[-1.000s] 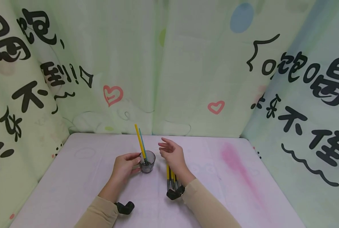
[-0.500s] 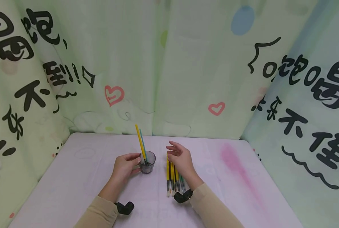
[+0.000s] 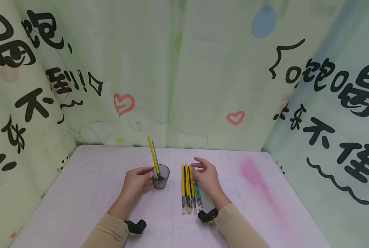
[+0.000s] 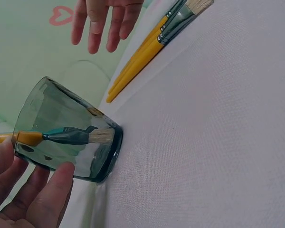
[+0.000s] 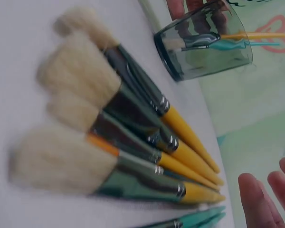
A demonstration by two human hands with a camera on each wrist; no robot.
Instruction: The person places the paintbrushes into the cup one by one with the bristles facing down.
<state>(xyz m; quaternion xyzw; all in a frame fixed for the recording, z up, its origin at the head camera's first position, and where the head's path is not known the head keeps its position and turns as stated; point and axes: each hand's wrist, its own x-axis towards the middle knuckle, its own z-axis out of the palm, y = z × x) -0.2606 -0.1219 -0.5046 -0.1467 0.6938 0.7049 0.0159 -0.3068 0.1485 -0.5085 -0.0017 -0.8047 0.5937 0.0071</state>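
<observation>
My left hand (image 3: 134, 182) holds the side of a smoky clear glass (image 3: 163, 182) standing on the table. In the left wrist view its thumb and fingers grip the glass near the rim. A yellow-handled paintbrush (image 3: 152, 150) and a thinner teal-handled paintbrush (image 3: 155, 155) stand in it, bristles down. To the right lies a row of several yellow-handled paintbrushes (image 3: 186, 186), bristles towards me. Over the right end of that row, by the teal-handled brushes (image 3: 198, 196), my right hand (image 3: 208, 177) hovers with loosely bent fingers and nothing visible in them.
The table (image 3: 110, 227) has a pale pinkish cloth with a pink smear (image 3: 252, 168) at the right. Patterned curtains (image 3: 203, 75) with hearts and dark lettering stand along the back and both sides. A black wrist camera (image 3: 136, 226) sits at the left sleeve.
My right hand has moved rightward and a little towards me, from beside the glass across the row, uncovering the brushes. The left hand and glass have stayed put.
</observation>
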